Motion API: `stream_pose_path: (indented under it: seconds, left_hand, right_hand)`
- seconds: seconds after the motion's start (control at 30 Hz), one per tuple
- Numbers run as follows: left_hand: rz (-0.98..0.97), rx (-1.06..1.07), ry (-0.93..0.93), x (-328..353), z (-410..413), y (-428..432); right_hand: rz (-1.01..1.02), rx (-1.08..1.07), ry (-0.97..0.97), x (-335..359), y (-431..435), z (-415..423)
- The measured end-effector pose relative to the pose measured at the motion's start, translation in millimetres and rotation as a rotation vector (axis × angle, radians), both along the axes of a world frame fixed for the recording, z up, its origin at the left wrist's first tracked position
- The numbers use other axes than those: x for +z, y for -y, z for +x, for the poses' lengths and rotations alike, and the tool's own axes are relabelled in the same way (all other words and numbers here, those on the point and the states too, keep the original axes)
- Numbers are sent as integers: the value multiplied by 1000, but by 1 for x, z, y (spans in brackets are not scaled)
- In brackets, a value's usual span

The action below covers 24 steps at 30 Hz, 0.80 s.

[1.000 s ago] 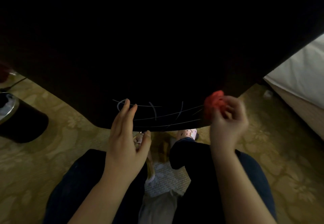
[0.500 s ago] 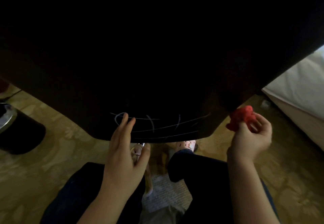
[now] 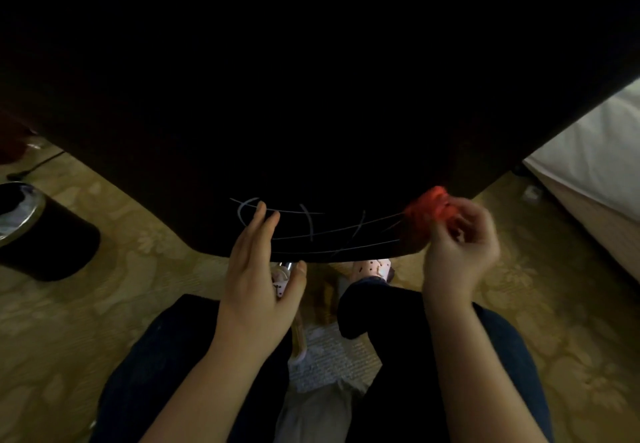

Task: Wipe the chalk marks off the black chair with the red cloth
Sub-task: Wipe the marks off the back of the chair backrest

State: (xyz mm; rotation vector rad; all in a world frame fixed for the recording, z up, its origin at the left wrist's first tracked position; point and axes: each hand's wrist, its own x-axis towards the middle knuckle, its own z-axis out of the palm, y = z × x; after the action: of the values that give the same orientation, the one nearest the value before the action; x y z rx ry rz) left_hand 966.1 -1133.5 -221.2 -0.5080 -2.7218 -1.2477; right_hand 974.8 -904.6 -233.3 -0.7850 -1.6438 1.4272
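Note:
The black chair (image 3: pixel 311 113) fills the upper half of the view, its near edge curving just above my knees. White chalk marks (image 3: pixel 311 226), long lines crossed by short strokes and a loop, run along that edge. My left hand (image 3: pixel 258 276) lies flat with straight fingers on the left end of the marks, thumb below the chair's edge. My right hand (image 3: pixel 460 245) pinches a bunched red cloth (image 3: pixel 429 205), which touches the chair at the right end of the chalk lines.
A black waste bin (image 3: pixel 38 231) with a metal rim stands on the patterned carpet at the left. A white bed (image 3: pixel 595 158) runs along the right edge. My legs and slippered feet (image 3: pixel 372 267) are below the chair.
My right hand swung out to the right and lower with the cloth, then came back up and left to the chair's edge. My left hand stayed on the marks.

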Motion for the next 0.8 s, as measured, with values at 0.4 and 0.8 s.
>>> stream_pose_path:
  seconds: [0.4,0.8]
  left_hand:
    - [-21,15,8,0,-1,0]
    - [-8,67,47,-1,-7,13]
  right_hand:
    - [189,208,-5,-7,55,-9]
    - [10,-91,-14,1,18,-11]
